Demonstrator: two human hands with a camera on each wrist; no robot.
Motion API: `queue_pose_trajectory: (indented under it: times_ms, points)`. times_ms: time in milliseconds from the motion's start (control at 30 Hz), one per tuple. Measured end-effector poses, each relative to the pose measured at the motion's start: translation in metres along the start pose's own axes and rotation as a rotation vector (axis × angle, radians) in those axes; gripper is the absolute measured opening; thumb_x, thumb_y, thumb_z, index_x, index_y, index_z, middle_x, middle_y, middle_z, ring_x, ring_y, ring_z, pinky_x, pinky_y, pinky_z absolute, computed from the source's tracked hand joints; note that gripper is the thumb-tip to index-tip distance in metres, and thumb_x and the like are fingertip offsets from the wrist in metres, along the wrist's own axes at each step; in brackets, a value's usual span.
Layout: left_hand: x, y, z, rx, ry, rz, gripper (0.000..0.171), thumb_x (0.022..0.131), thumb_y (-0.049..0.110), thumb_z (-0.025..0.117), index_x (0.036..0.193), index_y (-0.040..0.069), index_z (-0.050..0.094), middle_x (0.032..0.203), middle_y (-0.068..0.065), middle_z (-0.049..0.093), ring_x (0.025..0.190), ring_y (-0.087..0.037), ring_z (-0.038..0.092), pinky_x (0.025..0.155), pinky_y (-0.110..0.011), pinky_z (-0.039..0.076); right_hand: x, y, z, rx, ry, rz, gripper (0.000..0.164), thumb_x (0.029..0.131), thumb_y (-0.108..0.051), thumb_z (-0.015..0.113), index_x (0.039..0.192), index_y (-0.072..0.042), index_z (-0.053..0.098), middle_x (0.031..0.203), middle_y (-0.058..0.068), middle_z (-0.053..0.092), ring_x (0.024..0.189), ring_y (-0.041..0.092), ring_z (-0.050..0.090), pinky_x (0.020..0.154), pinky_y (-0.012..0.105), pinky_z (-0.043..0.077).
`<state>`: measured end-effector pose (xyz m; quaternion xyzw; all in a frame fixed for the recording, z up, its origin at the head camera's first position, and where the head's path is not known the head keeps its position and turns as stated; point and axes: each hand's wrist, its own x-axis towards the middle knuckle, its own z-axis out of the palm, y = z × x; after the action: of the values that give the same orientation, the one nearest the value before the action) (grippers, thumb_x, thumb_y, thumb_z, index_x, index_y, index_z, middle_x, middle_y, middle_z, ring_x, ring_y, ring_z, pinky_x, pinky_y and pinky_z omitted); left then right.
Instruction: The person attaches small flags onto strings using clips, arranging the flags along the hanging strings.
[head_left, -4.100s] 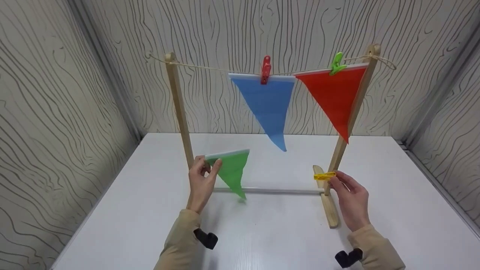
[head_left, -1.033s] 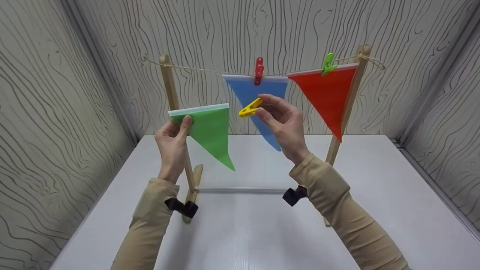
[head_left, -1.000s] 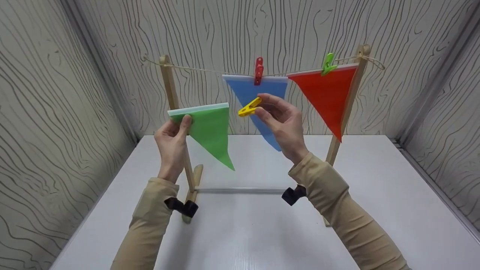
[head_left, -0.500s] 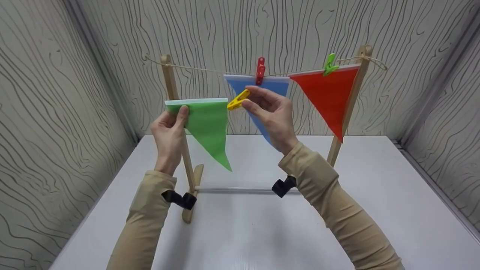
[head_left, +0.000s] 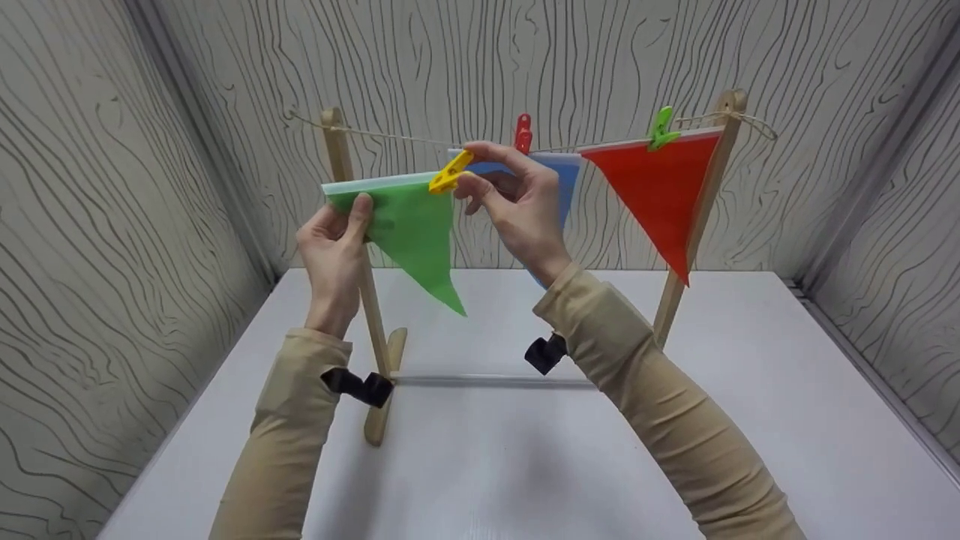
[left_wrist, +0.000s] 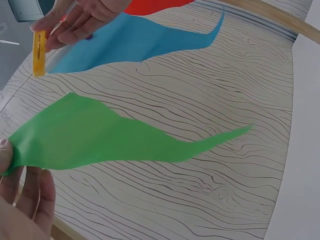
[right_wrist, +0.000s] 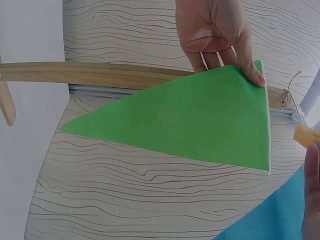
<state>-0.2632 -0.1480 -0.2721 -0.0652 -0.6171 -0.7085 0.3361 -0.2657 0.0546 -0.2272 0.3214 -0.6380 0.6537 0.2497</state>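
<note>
My left hand [head_left: 334, 259] pinches the green triangular flag [head_left: 416, 232] near the left end of its white top edge, thumb in front. The flag's tip hangs down to the right. My right hand [head_left: 521, 202] pinches a yellow clothespin [head_left: 450, 176] by its handles. In the head view the clothespin overlaps the flag's upper right corner; the right wrist view shows a gap between the clothespin [right_wrist: 306, 136] and the flag [right_wrist: 200, 120]. Just above runs a thin string [head_left: 397, 137]. Behind my right hand hangs a blue flag [head_left: 568, 187], partly hidden, under a red clothespin [head_left: 523, 131].
A red flag [head_left: 660, 187] hangs at the right under a green clothespin [head_left: 661, 129]. The string is tied between a left wooden post [head_left: 371, 315] and a right wooden post [head_left: 712, 180]. A pale rod [head_left: 495, 381] joins them low, above the white table [head_left: 480, 472].
Both hands have risen from low over the table towards the string. The right hand has moved left, bringing the yellow clothespin to the green flag's upper right corner in the head view.
</note>
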Motion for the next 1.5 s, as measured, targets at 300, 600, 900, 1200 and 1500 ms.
queue_pose_trajectory:
  times_ms: [300,600,900,1200,1500]
  points:
    - [0.005,0.007,0.004,0.002,0.004,-0.014,0.025,0.1,0.018,0.064,0.116,0.0,0.069,0.094,0.0,0.075,0.078,-0.008,0.068,0.068,-0.021,0.057,0.016,-0.006,0.009,-0.045,0.005,0.013,0.03,0.093,-0.001,0.067,0.123,0.003,0.064,0.108,0.017,0.068,0.061,0.006,0.057,0.05,0.017,0.042]
    - [0.009,0.011,0.006,-0.028,0.027,-0.023,0.024,0.099,0.018,0.064,0.116,0.001,0.069,0.087,0.005,0.073,0.071,-0.007,0.064,0.062,-0.02,0.053,0.027,-0.01,0.019,-0.083,-0.016,-0.013,0.029,0.095,-0.002,0.065,0.123,0.006,0.06,0.117,0.016,0.062,0.059,0.005,0.055,0.054,0.017,0.047]
    - [0.012,0.015,0.007,-0.044,0.014,-0.003,0.024,0.099,0.016,0.064,0.12,0.003,0.068,0.096,0.0,0.075,0.074,-0.008,0.066,0.061,-0.02,0.053,0.042,-0.018,0.025,-0.052,0.044,0.0,0.025,0.094,-0.001,0.066,0.118,0.004,0.063,0.109,0.011,0.061,0.056,0.007,0.052,0.049,0.018,0.043]
    - [0.017,0.016,0.008,-0.057,0.036,-0.02,0.025,0.099,0.015,0.063,0.121,0.004,0.067,0.099,-0.001,0.075,0.075,-0.009,0.066,0.061,-0.022,0.052,0.05,-0.02,0.036,-0.02,0.092,0.032,0.023,0.092,-0.001,0.068,0.114,0.004,0.066,0.104,0.008,0.062,0.047,0.007,0.047,0.044,0.018,0.039]
    - [0.02,0.02,0.01,-0.051,0.043,-0.013,0.024,0.099,0.014,0.063,0.12,0.003,0.067,0.104,-0.01,0.075,0.076,-0.01,0.068,0.06,-0.023,0.054,0.055,-0.02,0.041,-0.068,0.06,0.042,0.022,0.092,-0.002,0.067,0.113,0.005,0.066,0.107,0.012,0.065,0.046,0.004,0.046,0.045,0.017,0.042]
